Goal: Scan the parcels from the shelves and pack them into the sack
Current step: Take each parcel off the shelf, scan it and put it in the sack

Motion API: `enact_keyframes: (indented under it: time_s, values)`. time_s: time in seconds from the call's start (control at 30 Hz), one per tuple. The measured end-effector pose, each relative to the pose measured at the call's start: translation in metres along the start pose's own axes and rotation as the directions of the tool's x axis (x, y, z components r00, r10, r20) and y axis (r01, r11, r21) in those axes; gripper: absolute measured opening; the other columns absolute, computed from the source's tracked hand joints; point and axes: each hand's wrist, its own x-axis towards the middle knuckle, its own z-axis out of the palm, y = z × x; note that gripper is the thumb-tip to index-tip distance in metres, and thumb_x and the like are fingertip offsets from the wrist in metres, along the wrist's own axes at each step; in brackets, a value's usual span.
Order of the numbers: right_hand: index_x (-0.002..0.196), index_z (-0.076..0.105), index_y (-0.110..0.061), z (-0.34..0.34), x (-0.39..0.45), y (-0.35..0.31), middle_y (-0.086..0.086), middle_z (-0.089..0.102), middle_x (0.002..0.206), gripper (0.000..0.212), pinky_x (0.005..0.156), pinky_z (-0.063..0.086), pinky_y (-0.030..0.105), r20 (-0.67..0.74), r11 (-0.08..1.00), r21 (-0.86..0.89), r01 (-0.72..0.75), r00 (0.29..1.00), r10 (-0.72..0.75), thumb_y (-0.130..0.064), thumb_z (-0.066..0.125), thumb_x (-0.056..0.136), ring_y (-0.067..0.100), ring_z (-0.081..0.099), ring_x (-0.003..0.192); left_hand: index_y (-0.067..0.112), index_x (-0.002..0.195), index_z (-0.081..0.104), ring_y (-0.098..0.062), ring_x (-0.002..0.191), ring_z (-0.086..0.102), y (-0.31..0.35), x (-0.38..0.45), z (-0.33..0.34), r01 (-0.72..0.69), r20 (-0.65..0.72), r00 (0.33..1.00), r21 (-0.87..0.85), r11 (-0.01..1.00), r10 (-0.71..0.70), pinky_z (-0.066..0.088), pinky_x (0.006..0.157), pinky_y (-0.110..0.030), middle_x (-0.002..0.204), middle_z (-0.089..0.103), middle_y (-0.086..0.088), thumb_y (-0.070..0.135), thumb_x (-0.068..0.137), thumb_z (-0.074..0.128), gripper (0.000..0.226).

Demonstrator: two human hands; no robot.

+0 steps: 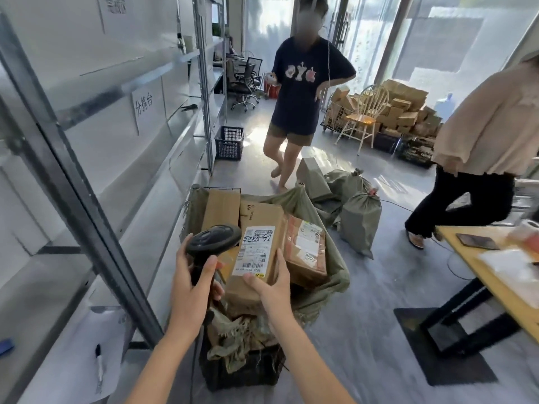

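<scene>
One scanner (214, 240) is gripped by the left hand (192, 275). One parcel (256, 258) is held over the open sack (318, 290) by the right hand (271, 282), fingers curled round its near end. Three more parcels are seen in the sack; two tied sacks (360, 225) lie beyond.

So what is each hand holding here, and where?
Left hand grips the scanner by its handle; right hand holds the parcel by its near bottom end.
</scene>
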Motion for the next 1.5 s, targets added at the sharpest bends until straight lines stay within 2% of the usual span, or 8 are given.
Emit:
enact_keyframes:
  time_s: [0.27,0.43,0.9,1.03,1.13,1.3,1.37,1.5]
  values:
    - [0.156,0.015,-0.041,0.021,0.118,-0.028,-0.006,0.009,0.166,0.093,0.118,0.018,0.054,-0.056,0.953,-0.304,-0.004,0.998,-0.014,-0.029,0.075,0.086,0.033,0.015,0.149,0.026,0.146,0.036,-0.023,0.054,0.059,-0.021,0.061,0.019,0.094,-0.046,0.995,0.026,0.995,-0.093,0.052,0.049,-0.029,0.09,0.073,0.0,0.038,0.09,0.058,0.062]
    - [0.16,0.004,-0.027,0.018,0.183,-0.01,0.008,-0.01,0.168,0.067,0.116,-0.004,0.066,-0.05,0.627,-0.777,-0.051,0.999,0.019,-0.031,0.04,0.104,0.049,-0.011,0.149,0.032,0.148,0.034,-0.025,0.057,0.06,-0.033,0.097,0.044,0.138,-0.079,0.988,0.068,0.988,-0.133,0.052,0.054,-0.038,0.091,0.072,-0.002,0.04,0.089,0.057,0.064]
    - [0.16,0.0,-0.023,0.004,0.216,0.018,0.009,-0.009,0.168,0.061,0.115,-0.011,0.064,0.036,0.478,-0.878,0.016,0.999,0.034,-0.034,0.027,0.106,0.043,-0.019,0.149,0.03,0.147,0.037,-0.03,0.057,0.062,-0.066,0.107,0.077,0.274,-0.284,0.931,0.124,0.954,-0.23,0.053,0.057,-0.042,0.092,0.071,-0.003,0.036,0.091,0.058,0.06]
    - [0.161,0.009,-0.024,0.008,0.198,0.013,0.007,-0.004,0.168,0.06,0.115,-0.013,0.062,0.198,0.474,-0.845,0.247,0.968,-0.151,-0.04,0.016,0.103,0.041,-0.011,0.152,0.035,0.141,0.042,-0.027,0.053,0.06,-0.054,0.089,0.068,0.248,-0.35,0.916,0.118,0.962,-0.193,0.054,0.052,-0.036,0.089,0.071,-0.006,0.027,0.094,0.057,0.05]
    - [0.16,0.01,-0.027,0.028,0.158,0.015,0.0,-0.005,0.168,0.061,0.118,-0.016,0.052,0.423,0.516,-0.722,0.461,0.884,-0.199,-0.044,0.011,0.102,0.029,-0.02,0.152,0.034,0.142,0.041,-0.025,0.051,0.059,-0.045,0.06,0.046,0.25,-0.433,0.884,0.121,0.961,-0.176,0.053,0.05,-0.034,0.09,0.072,-0.009,0.03,0.09,0.059,0.055]
    - [0.155,0.03,-0.019,0.08,0.061,0.026,0.008,0.027,0.163,0.056,0.117,0.012,0.053,0.712,0.499,-0.484,0.719,0.655,-0.253,-0.036,0.031,0.102,0.034,0.018,0.15,0.038,0.134,0.047,-0.023,0.049,0.055,-0.017,-0.022,-0.006,0.244,-0.614,0.781,0.132,0.961,-0.114,0.05,0.048,-0.033,0.089,0.073,-0.009,0.025,0.094,0.059,0.044]
    - [0.156,0.026,-0.02,0.092,0.013,0.033,0.008,0.023,0.164,0.057,0.118,0.009,0.051,0.797,0.5,-0.383,0.776,0.551,-0.245,-0.038,0.029,0.102,0.03,0.012,0.151,0.044,0.132,0.046,-0.023,0.05,0.057,-0.006,-0.069,-0.028,0.255,-0.692,0.717,0.148,0.956,-0.085,0.051,0.05,-0.034,0.087,0.073,-0.004,0.021,0.097,0.058,0.044]
    - [0.158,0.02,-0.022,0.096,-0.087,0.045,0.007,0.014,0.166,0.058,0.121,0.005,0.049,0.937,0.456,-0.178,0.872,0.292,-0.192,-0.036,0.03,0.103,0.028,0.005,0.153,0.024,0.146,0.04,-0.018,0.047,0.056,0.012,-0.175,-0.064,0.264,-0.83,0.557,0.125,0.956,-0.045,0.05,0.047,-0.028,0.085,0.073,-0.006,0.024,0.094,0.059,0.055]
